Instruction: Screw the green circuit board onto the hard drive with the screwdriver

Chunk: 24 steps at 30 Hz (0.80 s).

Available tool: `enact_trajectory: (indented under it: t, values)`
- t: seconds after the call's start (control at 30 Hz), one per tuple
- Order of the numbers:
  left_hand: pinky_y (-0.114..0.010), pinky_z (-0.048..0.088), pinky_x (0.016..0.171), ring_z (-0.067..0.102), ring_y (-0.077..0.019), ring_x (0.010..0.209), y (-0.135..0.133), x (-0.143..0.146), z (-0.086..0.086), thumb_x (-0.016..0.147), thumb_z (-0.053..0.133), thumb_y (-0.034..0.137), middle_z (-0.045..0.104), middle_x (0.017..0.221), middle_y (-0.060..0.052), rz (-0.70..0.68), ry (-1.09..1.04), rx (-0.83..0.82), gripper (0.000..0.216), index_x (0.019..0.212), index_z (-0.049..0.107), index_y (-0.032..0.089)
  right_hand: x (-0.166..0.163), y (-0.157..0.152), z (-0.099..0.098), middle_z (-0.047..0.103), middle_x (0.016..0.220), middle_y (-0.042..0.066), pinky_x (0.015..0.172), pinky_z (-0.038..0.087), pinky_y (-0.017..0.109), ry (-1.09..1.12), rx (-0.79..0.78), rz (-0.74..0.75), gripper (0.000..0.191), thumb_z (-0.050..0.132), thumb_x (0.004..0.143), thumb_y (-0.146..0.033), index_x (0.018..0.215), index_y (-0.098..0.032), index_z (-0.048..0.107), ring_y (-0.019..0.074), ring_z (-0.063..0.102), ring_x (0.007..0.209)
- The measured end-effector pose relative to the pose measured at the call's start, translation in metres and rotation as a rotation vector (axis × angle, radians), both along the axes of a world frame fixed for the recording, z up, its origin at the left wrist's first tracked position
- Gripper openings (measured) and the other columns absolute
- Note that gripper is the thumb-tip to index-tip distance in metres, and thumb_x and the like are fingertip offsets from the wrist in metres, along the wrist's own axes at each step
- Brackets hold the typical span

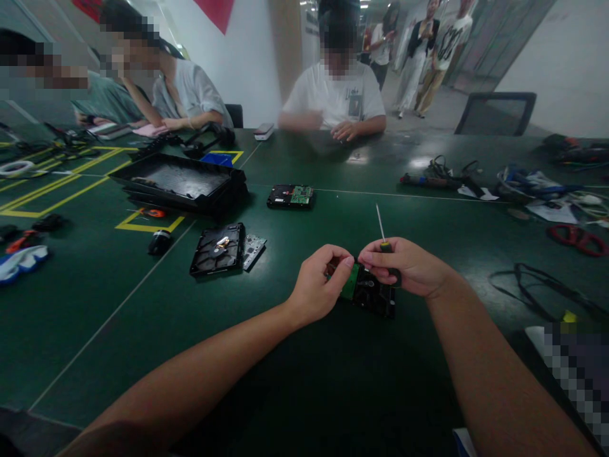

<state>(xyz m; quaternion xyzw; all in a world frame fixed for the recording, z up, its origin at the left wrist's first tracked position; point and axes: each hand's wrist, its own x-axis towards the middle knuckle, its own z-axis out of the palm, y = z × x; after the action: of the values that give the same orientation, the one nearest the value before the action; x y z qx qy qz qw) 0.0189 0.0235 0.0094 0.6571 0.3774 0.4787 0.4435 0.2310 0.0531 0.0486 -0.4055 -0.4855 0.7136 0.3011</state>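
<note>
A black hard drive (375,296) with a green circuit board lies on the dark green table (295,355) in front of me. My left hand (318,284) is closed in a pinch at the drive's left end, on or near the green board. My right hand (406,266) is wrapped round a small screwdriver (381,230), whose thin shaft points up and away from me. The two hands almost touch above the drive.
An opened hard drive (217,249) with a loose board (254,249) lies to the left, another drive (290,196) farther back, and a stack of black trays (178,183) beyond. Cables (542,295), red scissors (578,239) and tools sit right. People sit across the table.
</note>
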Motion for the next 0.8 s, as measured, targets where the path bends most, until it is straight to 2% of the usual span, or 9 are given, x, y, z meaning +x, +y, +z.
enact_trajectory:
  t: [0.1, 0.17, 0.2, 0.33, 0.43, 0.5, 0.57, 0.7, 0.8]
  values:
    - [-0.023, 0.038, 0.048, 0.050, -0.0104, 0.054, 0.010, -0.001, 0.005, 0.097, 0.059, 0.029, 0.054, 0.067, 0.003, -0.127, -0.184, -0.539, 0.017, 0.085, 0.062, 0.018, 0.006, 0.000, 0.002, 0.053, 0.064, -0.003, 0.044, 0.025, 0.023, -0.017, 0.024, -0.042, 0.023, 0.088, 0.080, -0.035, 0.083, -0.016, 0.075, 0.0062, 0.038, 0.053]
    - [-0.022, 0.031, 0.045, 0.046, -0.0087, 0.052, 0.027, -0.011, 0.012, 0.094, 0.060, 0.027, 0.050, 0.066, 0.003, -0.143, -0.277, -0.766, 0.019, 0.079, 0.060, 0.017, 0.010, 0.000, 0.003, 0.052, 0.063, -0.003, 0.044, 0.024, 0.023, -0.021, 0.041, -0.065, 0.023, 0.088, 0.081, -0.036, 0.083, -0.016, 0.075, 0.0064, 0.038, 0.053]
    - [-0.022, 0.028, 0.045, 0.043, -0.0082, 0.051, 0.037, -0.019, 0.017, 0.094, 0.060, 0.028, 0.049, 0.066, 0.002, -0.093, -0.314, -0.801, 0.021, 0.077, 0.060, 0.016, 0.011, -0.001, 0.003, 0.052, 0.063, -0.003, 0.044, 0.025, 0.023, -0.021, 0.050, -0.074, 0.023, 0.088, 0.080, -0.035, 0.083, -0.017, 0.075, 0.0065, 0.038, 0.053]
    - [-0.024, 0.030, 0.047, 0.046, -0.0102, 0.057, 0.075, -0.052, 0.023, 0.105, 0.044, 0.053, 0.060, 0.078, -0.004, 0.175, -0.316, -0.557, 0.046, 0.092, 0.068, 0.015, 0.011, -0.001, 0.004, 0.052, 0.063, -0.003, 0.044, 0.026, 0.024, -0.023, 0.057, -0.085, 0.023, 0.089, 0.079, -0.034, 0.084, -0.016, 0.076, 0.0066, 0.040, 0.053]
    - [-0.024, 0.030, 0.048, 0.046, -0.0108, 0.056, 0.078, -0.058, 0.010, 0.104, 0.053, 0.048, 0.061, 0.078, -0.002, 0.324, -0.213, -0.461, 0.035, 0.094, 0.067, 0.018, 0.009, 0.000, 0.002, 0.054, 0.065, -0.002, 0.045, 0.027, 0.024, -0.030, 0.045, -0.074, 0.023, 0.089, 0.079, -0.035, 0.084, -0.017, 0.076, 0.0064, 0.041, 0.053]
    - [-0.024, 0.034, 0.050, 0.048, -0.0106, 0.056, 0.068, -0.051, 0.001, 0.098, 0.064, 0.037, 0.064, 0.077, -0.001, 0.270, -0.014, -0.353, 0.021, 0.091, 0.068, 0.018, 0.009, 0.001, 0.001, 0.053, 0.064, -0.003, 0.046, 0.028, 0.024, -0.047, 0.041, -0.077, 0.024, 0.089, 0.080, -0.036, 0.084, -0.017, 0.075, 0.0066, 0.041, 0.053]
    - [-0.025, 0.040, 0.055, 0.053, -0.0116, 0.060, 0.056, -0.040, -0.005, 0.100, 0.062, 0.036, 0.067, 0.081, -0.002, 0.161, 0.143, -0.165, 0.019, 0.095, 0.069, 0.019, 0.009, 0.001, 0.001, 0.053, 0.063, -0.003, 0.047, 0.029, 0.024, -0.073, 0.041, -0.094, 0.025, 0.088, 0.080, -0.038, 0.084, -0.018, 0.074, 0.0071, 0.042, 0.053]
    - [-0.028, 0.046, 0.064, 0.058, -0.0148, 0.069, 0.036, -0.026, -0.005, 0.105, 0.054, 0.038, 0.065, 0.076, 0.000, 0.113, 0.348, 0.172, 0.027, 0.092, 0.069, 0.020, 0.011, 0.002, 0.002, 0.059, 0.071, 0.000, 0.047, 0.029, 0.024, -0.119, 0.055, -0.158, 0.026, 0.088, 0.079, -0.039, 0.084, -0.019, 0.072, 0.0089, 0.047, 0.057]
    - [-0.033, 0.052, 0.075, 0.064, -0.0188, 0.084, 0.029, -0.025, -0.007, 0.103, 0.057, 0.033, 0.069, 0.089, -0.004, 0.032, 0.457, 0.363, 0.019, 0.097, 0.069, 0.020, 0.010, 0.003, 0.001, 0.062, 0.073, 0.001, 0.048, 0.032, 0.026, -0.167, 0.091, -0.197, 0.025, 0.089, 0.077, -0.037, 0.085, -0.020, 0.074, 0.0112, 0.049, 0.060]
